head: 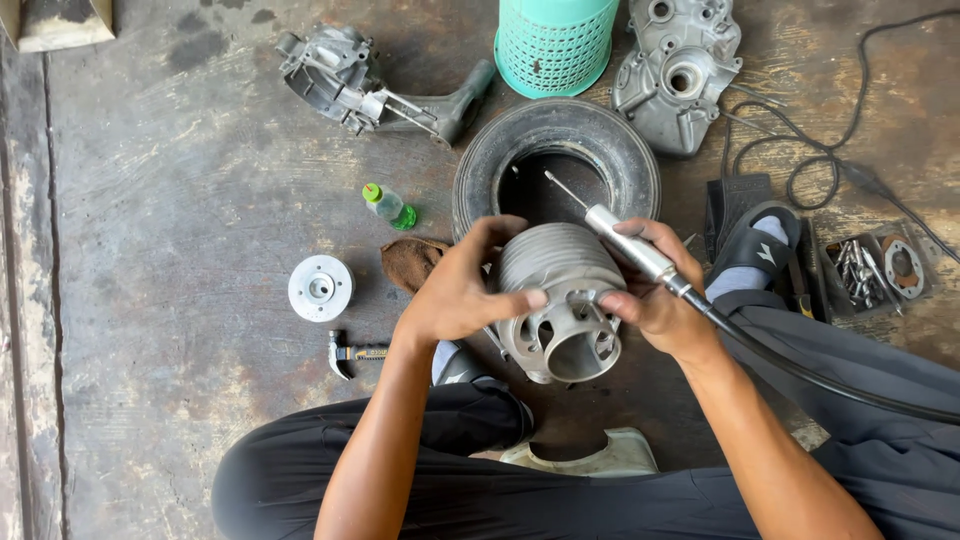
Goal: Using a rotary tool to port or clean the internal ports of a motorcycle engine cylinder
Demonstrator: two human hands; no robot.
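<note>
Head view looks down at a dirty grey concrete floor [180,200] where a person sits in dark trousers. The biggest thing is a black rubber tyre [556,140] lying flat in front of the knees. Above it stands a green plastic basket [552,45], and to each side lies a grey metal engine case [680,75] and a grey metal engine part with an arm [370,85]. Held up over the near edge of the tyre, between both hands, is a silver metal cylinder with fins [562,300], its open end facing the camera. The left hand [462,290] wraps round the cylinder's left side, fingers curled tight on the fins and the thumb laid across its front rim. The right hand [655,295] touches the cylinder's right rim with its fingertips, and its fingers are closed round a silver grinding tool [630,245] with a thin tip pointing up over the tyre and a black hose [800,370] running off to the right. A foot in a black sandal [755,250] rests right of the tyre. Smaller things lie about: a tray of bits and screws [880,270] at far right, a round metal disc [320,288] at left, a brown rag [412,262], a small hammer [350,353], and a little green bottle [390,207].
</note>
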